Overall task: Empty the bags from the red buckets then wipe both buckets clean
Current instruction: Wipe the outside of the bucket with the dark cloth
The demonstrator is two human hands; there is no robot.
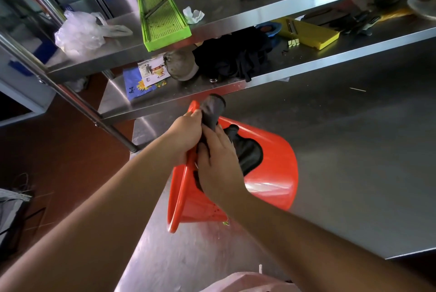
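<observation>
Head view shows one red bucket (266, 173) tipped on its side on the steel table (354, 150) at frame centre, both hands gripping one dark cloth (213, 112) at its rim: left hand (186, 137) clutching cloth and rim, right hand (218, 164) curled round the cloth. On the shelves above sit one green slicer (162, 22), one yellow slicer (309, 33), one clear plastic bag (80, 32); label writing is illegible.

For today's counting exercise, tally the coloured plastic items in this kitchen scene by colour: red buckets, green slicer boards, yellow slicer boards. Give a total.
Red plastic bucket: 1
Green plastic slicer board: 1
Yellow plastic slicer board: 1
Total: 3
</observation>
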